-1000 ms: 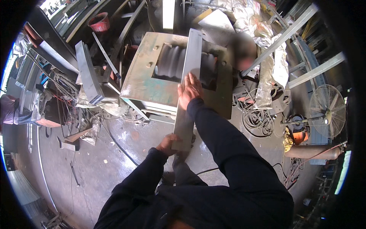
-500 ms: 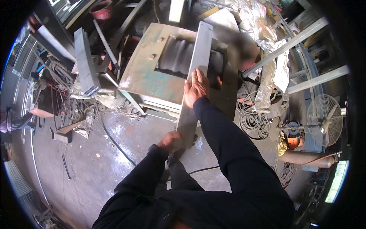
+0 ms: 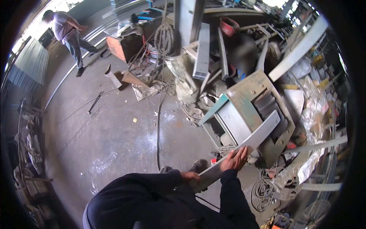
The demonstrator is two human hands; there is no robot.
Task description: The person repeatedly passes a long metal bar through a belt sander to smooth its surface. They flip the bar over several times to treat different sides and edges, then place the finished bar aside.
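Observation:
A long, flat grey metal bar (image 3: 260, 133) runs at a slant from close to my body to the machine on the right. My left hand (image 3: 190, 176) is closed around its near end. On the bar's upper face, farther along, my right hand (image 3: 235, 158) lies with its fingers stretched out. The far part of the bar rests over the worn, green-painted machine (image 3: 243, 108), beside the dark ribbed rollers (image 3: 265, 105) in its opening. What supports the bar from below is hidden.
A person (image 3: 66, 32) is at the far left, on the concrete floor (image 3: 114, 129). A cable (image 3: 158, 131) crosses it. Another metal bar (image 3: 202, 51) leans beside a post (image 3: 186, 23). Coiled cable (image 3: 263, 192) and silvery sheeting (image 3: 314, 114) lie right of the machine.
The view has swung left, so the machine and bar appear farther right and slanted. A person has come into view at the far left. Both hands stay on the bar.

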